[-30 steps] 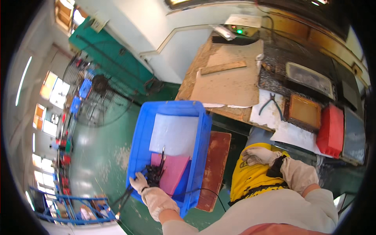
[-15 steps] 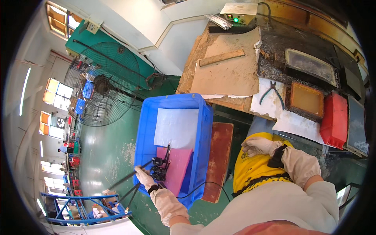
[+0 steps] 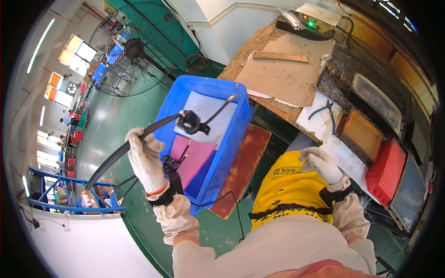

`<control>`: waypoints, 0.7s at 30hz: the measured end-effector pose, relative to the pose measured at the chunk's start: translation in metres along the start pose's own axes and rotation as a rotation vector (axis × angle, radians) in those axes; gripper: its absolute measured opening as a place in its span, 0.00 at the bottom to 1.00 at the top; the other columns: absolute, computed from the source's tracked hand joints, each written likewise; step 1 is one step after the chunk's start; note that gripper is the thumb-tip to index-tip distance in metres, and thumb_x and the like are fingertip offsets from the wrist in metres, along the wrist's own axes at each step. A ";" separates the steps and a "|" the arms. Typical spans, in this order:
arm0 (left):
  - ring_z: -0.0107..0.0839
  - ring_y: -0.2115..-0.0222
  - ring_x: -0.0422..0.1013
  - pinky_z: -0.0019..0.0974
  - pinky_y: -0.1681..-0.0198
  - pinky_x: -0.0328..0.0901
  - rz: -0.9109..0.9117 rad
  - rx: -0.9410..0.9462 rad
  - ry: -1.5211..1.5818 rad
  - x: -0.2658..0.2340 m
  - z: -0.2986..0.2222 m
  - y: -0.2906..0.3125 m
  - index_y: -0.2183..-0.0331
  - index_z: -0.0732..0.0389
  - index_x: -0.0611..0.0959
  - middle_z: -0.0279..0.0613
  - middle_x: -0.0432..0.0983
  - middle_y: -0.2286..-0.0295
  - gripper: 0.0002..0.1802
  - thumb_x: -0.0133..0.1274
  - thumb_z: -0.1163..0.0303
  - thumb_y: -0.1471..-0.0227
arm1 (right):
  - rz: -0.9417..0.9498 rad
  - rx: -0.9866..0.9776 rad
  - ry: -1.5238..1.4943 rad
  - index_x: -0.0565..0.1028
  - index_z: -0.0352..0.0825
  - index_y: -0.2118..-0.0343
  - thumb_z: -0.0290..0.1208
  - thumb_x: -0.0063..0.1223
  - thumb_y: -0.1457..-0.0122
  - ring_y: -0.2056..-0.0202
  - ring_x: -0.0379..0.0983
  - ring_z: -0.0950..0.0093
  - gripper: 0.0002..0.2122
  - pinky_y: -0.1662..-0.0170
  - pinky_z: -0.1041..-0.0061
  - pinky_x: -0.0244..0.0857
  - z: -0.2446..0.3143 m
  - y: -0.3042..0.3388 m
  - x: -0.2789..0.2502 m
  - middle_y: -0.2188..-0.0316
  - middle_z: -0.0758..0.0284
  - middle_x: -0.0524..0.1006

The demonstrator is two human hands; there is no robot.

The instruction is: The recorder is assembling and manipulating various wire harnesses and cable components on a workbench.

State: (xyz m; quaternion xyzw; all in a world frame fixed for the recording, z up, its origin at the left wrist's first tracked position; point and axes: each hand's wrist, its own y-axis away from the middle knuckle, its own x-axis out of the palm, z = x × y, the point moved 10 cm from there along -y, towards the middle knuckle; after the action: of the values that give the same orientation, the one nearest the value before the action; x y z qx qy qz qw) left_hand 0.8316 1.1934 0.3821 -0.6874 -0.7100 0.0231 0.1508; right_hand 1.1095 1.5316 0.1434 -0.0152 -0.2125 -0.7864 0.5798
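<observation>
My left hand (image 3: 144,155), in a white knit glove, is closed round a long flat black cable (image 3: 116,155). The cable carries a black plastic block (image 3: 190,122) near its far end and has copper-coloured tips. It is raised over the left side of a blue plastic bin (image 3: 245,109). More black cable parts (image 3: 171,163) lie in the bin by a pink sheet (image 3: 197,160) and a white sheet (image 3: 215,109). My right hand (image 3: 324,164), gloved too, is above the yellow apron (image 3: 282,185) on my lap, its fingers loosely bent and apart with nothing visible in them.
A reddish-brown board (image 3: 252,146) lies beside the bin. On the workbench at right are pliers (image 3: 329,107), a wood-framed tray (image 3: 361,134), a red bin (image 3: 384,171), cardboard (image 3: 287,76) and a control box (image 3: 320,23) with a green light. A large fan (image 3: 134,48) stands behind.
My left hand has lifted one black cable out of the bin, up and to the left. My right hand stays near my lap with its fingers turned. The whole view has tilted.
</observation>
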 end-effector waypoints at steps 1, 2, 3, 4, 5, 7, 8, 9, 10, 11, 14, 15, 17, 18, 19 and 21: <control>0.23 0.83 0.60 0.25 0.78 0.60 0.129 0.016 0.082 0.014 -0.004 0.008 0.62 0.59 0.72 0.34 0.68 0.76 0.16 0.45 0.55 0.40 | -0.018 -0.034 -0.041 0.67 0.29 0.51 0.32 0.40 0.37 0.63 0.74 0.73 0.15 0.57 0.75 0.69 0.005 0.007 -0.004 0.59 0.62 0.73; 0.23 0.84 0.59 0.25 0.80 0.59 0.271 0.023 0.168 0.036 -0.005 0.018 0.62 0.58 0.71 0.34 0.68 0.76 0.15 0.44 0.56 0.39 | -0.021 -0.046 -0.019 0.66 0.29 0.51 0.33 0.42 0.37 0.62 0.73 0.73 0.15 0.56 0.74 0.69 0.011 0.013 -0.005 0.59 0.62 0.73; 0.23 0.84 0.59 0.25 0.80 0.59 0.290 0.004 0.176 0.046 -0.005 0.029 0.62 0.58 0.71 0.34 0.68 0.76 0.15 0.44 0.56 0.39 | -0.048 -0.040 -0.023 0.66 0.29 0.51 0.33 0.42 0.37 0.62 0.73 0.73 0.15 0.56 0.74 0.69 0.015 0.019 -0.006 0.59 0.62 0.73; 0.23 0.84 0.59 0.25 0.81 0.58 0.377 -0.021 0.195 0.063 -0.006 0.044 0.63 0.58 0.70 0.34 0.67 0.76 0.14 0.43 0.56 0.39 | -0.021 -0.067 -0.012 0.66 0.29 0.50 0.33 0.43 0.37 0.62 0.73 0.73 0.16 0.56 0.74 0.69 0.023 0.023 -0.001 0.59 0.62 0.73; 0.22 0.85 0.59 0.26 0.82 0.57 0.464 -0.046 0.211 0.080 -0.008 0.060 0.63 0.58 0.70 0.35 0.67 0.76 0.13 0.42 0.57 0.39 | 0.007 -0.092 -0.004 0.66 0.29 0.50 0.34 0.44 0.37 0.61 0.73 0.73 0.17 0.56 0.74 0.69 0.028 0.025 0.005 0.58 0.62 0.73; 0.21 0.85 0.58 0.26 0.85 0.55 0.536 -0.083 0.232 0.107 -0.007 0.088 0.65 0.57 0.69 0.35 0.66 0.76 0.13 0.43 0.57 0.39 | 0.011 -0.129 -0.003 0.63 0.29 0.46 0.38 0.43 0.36 0.61 0.73 0.73 0.20 0.55 0.73 0.69 0.038 0.033 0.012 0.57 0.61 0.72; 0.21 0.85 0.58 0.26 0.86 0.54 0.604 -0.148 0.269 0.120 -0.004 0.103 0.65 0.57 0.69 0.35 0.66 0.76 0.13 0.43 0.57 0.39 | -0.020 -0.180 -0.048 0.63 0.29 0.48 0.39 0.41 0.36 0.63 0.73 0.73 0.20 0.57 0.74 0.69 0.044 0.038 0.013 0.59 0.61 0.73; 0.21 0.86 0.58 0.25 0.86 0.53 0.674 -0.210 0.308 0.135 -0.001 0.117 0.66 0.57 0.69 0.35 0.66 0.76 0.13 0.43 0.57 0.39 | -0.054 -0.236 -0.089 0.64 0.30 0.49 0.41 0.40 0.35 0.66 0.74 0.73 0.19 0.60 0.74 0.69 0.049 0.043 0.012 0.61 0.62 0.73; 0.20 0.87 0.57 0.24 0.88 0.52 0.613 -0.252 0.271 0.143 0.003 0.129 0.67 0.56 0.68 0.34 0.66 0.77 0.13 0.41 0.57 0.39 | -0.091 -0.237 -0.099 0.64 0.30 0.49 0.41 0.40 0.35 0.66 0.74 0.73 0.19 0.60 0.74 0.69 0.045 0.048 0.010 0.61 0.62 0.73; 0.19 0.90 0.54 0.24 0.90 0.50 0.538 -0.275 0.248 0.145 0.008 0.141 0.67 0.55 0.68 0.34 0.66 0.78 0.12 0.39 0.57 0.38 | -0.081 -0.306 -0.280 0.65 0.29 0.52 0.42 0.38 0.35 0.70 0.72 0.73 0.19 0.64 0.75 0.69 0.048 0.050 0.009 0.67 0.61 0.73; 0.18 0.92 0.51 0.24 0.93 0.45 0.606 -0.232 0.300 0.155 0.021 0.162 0.69 0.54 0.67 0.34 0.65 0.80 0.12 0.38 0.58 0.38 | -0.147 -0.423 -0.494 0.66 0.30 0.57 0.44 0.36 0.34 0.76 0.70 0.74 0.19 0.71 0.77 0.67 0.040 0.061 -0.011 0.76 0.61 0.72; 0.18 0.92 0.50 0.23 0.93 0.44 0.609 -0.205 0.287 0.156 0.022 0.169 0.70 0.54 0.67 0.34 0.64 0.80 0.12 0.37 0.59 0.37 | -0.195 -0.443 -0.529 0.66 0.30 0.59 0.46 0.34 0.34 0.78 0.69 0.74 0.19 0.73 0.78 0.65 0.033 0.067 -0.020 0.79 0.62 0.72; 0.17 0.92 0.48 0.23 0.94 0.42 0.647 -0.241 0.390 0.161 0.021 0.183 0.70 0.54 0.66 0.34 0.60 0.81 0.10 0.36 0.61 0.37 | -0.114 -0.488 -0.599 0.64 0.29 0.53 0.42 0.39 0.35 0.75 0.71 0.74 0.18 0.69 0.77 0.67 0.029 0.078 -0.021 0.75 0.62 0.73; 0.17 0.92 0.48 0.23 0.94 0.42 0.664 -0.247 0.400 0.165 0.020 0.189 0.70 0.54 0.66 0.34 0.60 0.81 0.10 0.36 0.61 0.37 | -0.149 -0.438 -0.596 0.62 0.29 0.49 0.39 0.42 0.36 0.72 0.72 0.74 0.19 0.67 0.75 0.68 0.029 0.081 -0.017 0.72 0.62 0.73; 0.18 0.92 0.47 0.24 0.94 0.41 0.737 -0.234 0.466 0.172 0.013 0.198 0.70 0.53 0.65 0.33 0.57 0.82 0.10 0.36 0.62 0.38 | -0.181 -0.387 -0.593 0.60 0.29 0.46 0.37 0.45 0.37 0.70 0.73 0.73 0.21 0.64 0.74 0.69 0.027 0.083 -0.017 0.69 0.63 0.73; 0.18 0.92 0.46 0.24 0.94 0.41 0.809 -0.213 0.536 0.180 0.005 0.208 0.71 0.53 0.64 0.33 0.54 0.82 0.09 0.36 0.63 0.38 | -0.090 -0.323 -0.517 0.53 0.30 0.40 0.29 0.49 0.41 0.63 0.71 0.74 0.28 0.57 0.72 0.67 0.021 0.082 -0.010 0.61 0.64 0.71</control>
State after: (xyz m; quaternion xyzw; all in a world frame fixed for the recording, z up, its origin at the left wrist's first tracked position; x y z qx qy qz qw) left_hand 1.0306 1.3821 0.3604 -0.9012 -0.3210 -0.1706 0.2360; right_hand 1.1838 1.5287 0.1855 -0.2971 -0.2257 -0.8051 0.4611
